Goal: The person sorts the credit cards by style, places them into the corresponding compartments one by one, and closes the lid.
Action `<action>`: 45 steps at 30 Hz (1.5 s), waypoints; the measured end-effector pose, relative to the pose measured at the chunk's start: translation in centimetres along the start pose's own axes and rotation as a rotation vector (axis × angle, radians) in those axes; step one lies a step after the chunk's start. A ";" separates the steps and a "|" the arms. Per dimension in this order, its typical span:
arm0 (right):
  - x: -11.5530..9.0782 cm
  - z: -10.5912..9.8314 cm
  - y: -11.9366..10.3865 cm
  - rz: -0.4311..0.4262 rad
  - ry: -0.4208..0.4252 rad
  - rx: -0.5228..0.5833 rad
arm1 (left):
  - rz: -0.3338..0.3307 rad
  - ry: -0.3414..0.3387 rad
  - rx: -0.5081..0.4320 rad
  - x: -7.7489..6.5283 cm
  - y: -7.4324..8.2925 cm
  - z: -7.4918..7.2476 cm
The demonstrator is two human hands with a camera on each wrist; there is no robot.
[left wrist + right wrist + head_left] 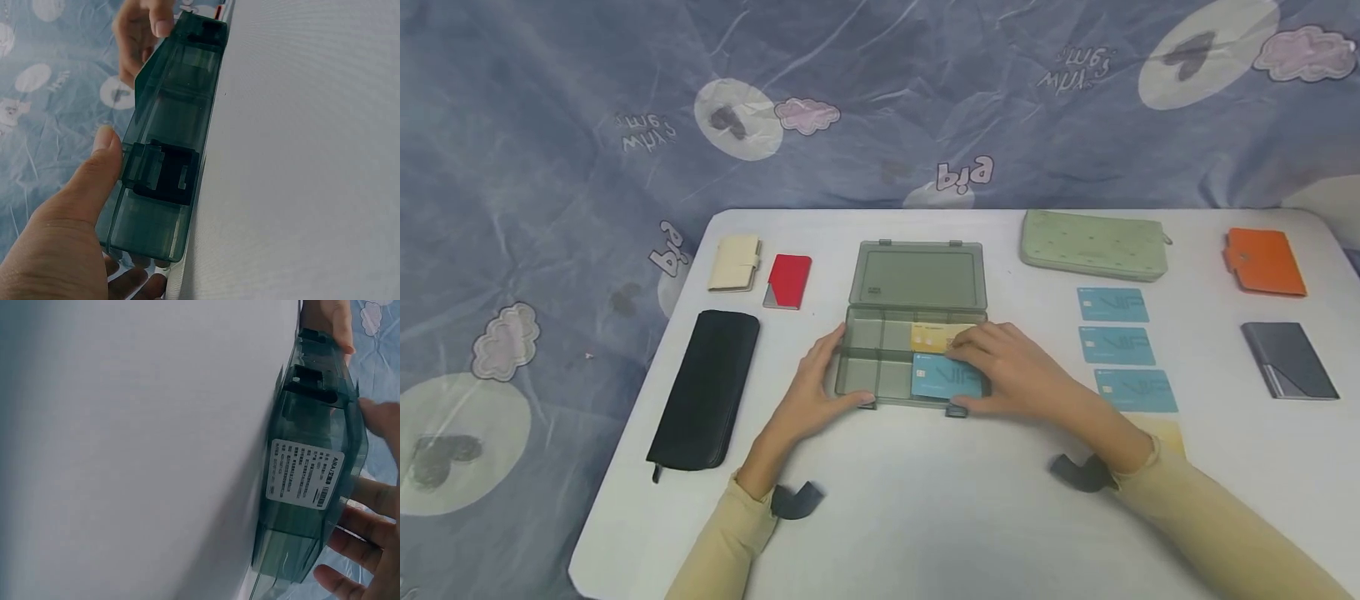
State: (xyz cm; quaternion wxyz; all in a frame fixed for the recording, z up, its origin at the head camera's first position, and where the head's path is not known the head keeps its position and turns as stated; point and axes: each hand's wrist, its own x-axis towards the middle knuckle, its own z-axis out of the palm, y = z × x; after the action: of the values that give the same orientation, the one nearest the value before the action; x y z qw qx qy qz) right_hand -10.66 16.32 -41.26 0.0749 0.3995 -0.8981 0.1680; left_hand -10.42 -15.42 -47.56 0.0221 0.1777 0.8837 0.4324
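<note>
A translucent green compartment box (pixel 880 379) lies with its lid (pixel 917 275) folded back. My left hand (pixel 808 390) grips the box's left end; in the left wrist view its thumb (pixel 107 147) presses at the rim beside a dark latch (pixel 165 174). My right hand (pixel 1018 367) spans a blue card (pixel 943 379) in the front right compartments, fingers over its far edge and thumb at its near edge by the other latch (pixel 957 411). Behind, a yellow card (pixel 928 337) is partly hidden under the right fingers. A white label (pixel 305 474) shows on the box's side.
At left are a black zip wallet (pixel 703 392), a cream wallet (pixel 734 265) and a red card holder (pixel 788 282). Rightward lie a green pouch (pixel 1093 246), several blue cards (pixel 1112 305), another yellow card (pixel 1161 429), an orange wallet (pixel 1266 262) and a dark card holder (pixel 1288 360).
</note>
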 end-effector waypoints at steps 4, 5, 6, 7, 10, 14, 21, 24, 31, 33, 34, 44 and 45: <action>-1.1 -0.3 0.4 0.002 0.004 -0.039 | 0.001 0.000 0.004 0.0 0.1 0.0; -1.5 -0.3 0.6 0.006 0.009 -0.036 | -0.001 0.001 0.004 -0.1 0.1 0.0; -1.9 -0.5 0.8 0.017 0.011 -0.026 | -0.003 0.003 0.004 -0.2 0.1 0.0; -2.5 -0.6 1.1 0.031 0.014 -0.017 | -0.008 0.004 0.006 -0.3 0.2 0.0; -4.4 -1.6 2.3 0.118 0.018 0.044 | -0.019 0.013 0.009 -0.5 0.2 -0.2; -7.9 -3.3 5.2 0.279 -0.005 0.059 | -0.022 0.014 0.011 -0.6 0.2 -0.3; -12.1 -5.3 9.9 0.473 -0.077 0.024 | -0.014 0.021 0.002 -0.6 -0.1 -0.4; -12.7 -5.4 10.6 0.520 -0.111 0.014 | -0.013 0.023 0.000 -0.6 -0.2 -0.4; -12.8 -5.3 10.9 0.536 -0.113 -0.013 | -0.028 0.029 -0.004 -0.6 -0.2 -0.3; -12.6 -5.2 10.9 0.533 -0.107 -0.014 | -0.027 0.029 -0.001 -0.5 -0.2 -0.2; -12.4 -5.2 10.9 0.523 -0.107 -0.010 | -0.025 0.028 -0.001 -0.5 -0.2 -0.1; -11.3 -4.8 10.6 0.530 -0.201 -0.014 | -0.027 0.012 -0.017 0.0 0.1 0.5; -11.3 -4.8 10.7 0.535 -0.211 -0.013 | -0.032 0.011 -0.023 0.0 0.1 0.5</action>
State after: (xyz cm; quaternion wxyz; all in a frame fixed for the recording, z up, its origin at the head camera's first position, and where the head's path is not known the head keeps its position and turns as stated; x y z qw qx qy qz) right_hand -11.06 32.56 -42.42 -0.0632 0.1631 -0.9755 0.1336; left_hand -10.28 -14.96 -47.83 0.0263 0.1611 0.8816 0.4429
